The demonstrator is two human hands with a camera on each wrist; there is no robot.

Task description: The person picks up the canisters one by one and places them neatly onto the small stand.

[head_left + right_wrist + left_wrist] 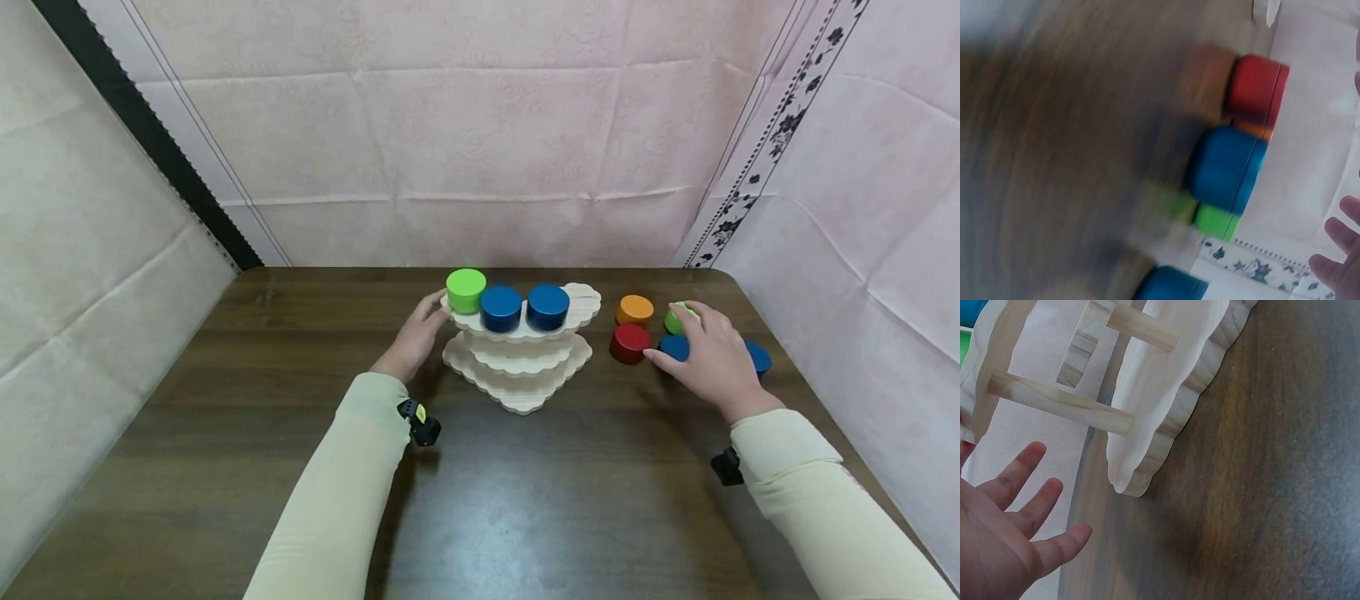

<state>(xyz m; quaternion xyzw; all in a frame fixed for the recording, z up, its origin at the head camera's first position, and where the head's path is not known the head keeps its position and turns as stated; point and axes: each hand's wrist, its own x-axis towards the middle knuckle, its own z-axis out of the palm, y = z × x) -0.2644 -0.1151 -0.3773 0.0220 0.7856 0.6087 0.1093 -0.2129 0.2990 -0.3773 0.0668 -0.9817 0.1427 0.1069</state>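
A pale wooden stand [517, 392] with three scalloped tiers stands on the table. Its top tier bears a light green round tin [465, 292] and two blue ones [501, 308]. At the top tier's left corner my left hand [416, 333] pinches the edge, its other fingers [1016, 475] spread beneath. Over on the right, my right hand [708, 358] hovers with parted fingers above a blue tin [673, 347], a green tin [677, 322] and another blue tin [759, 358]. A red tin [630, 343] lies by its thumb, with an orange tin [636, 309] just behind.
The brown wooden table [315, 467] ends at a pale cloth backdrop [480, 150]. Cloth walls also rise at the left [75, 292] and right [885, 250]. Wooden pegs [1060, 406] join the stand's tiers.
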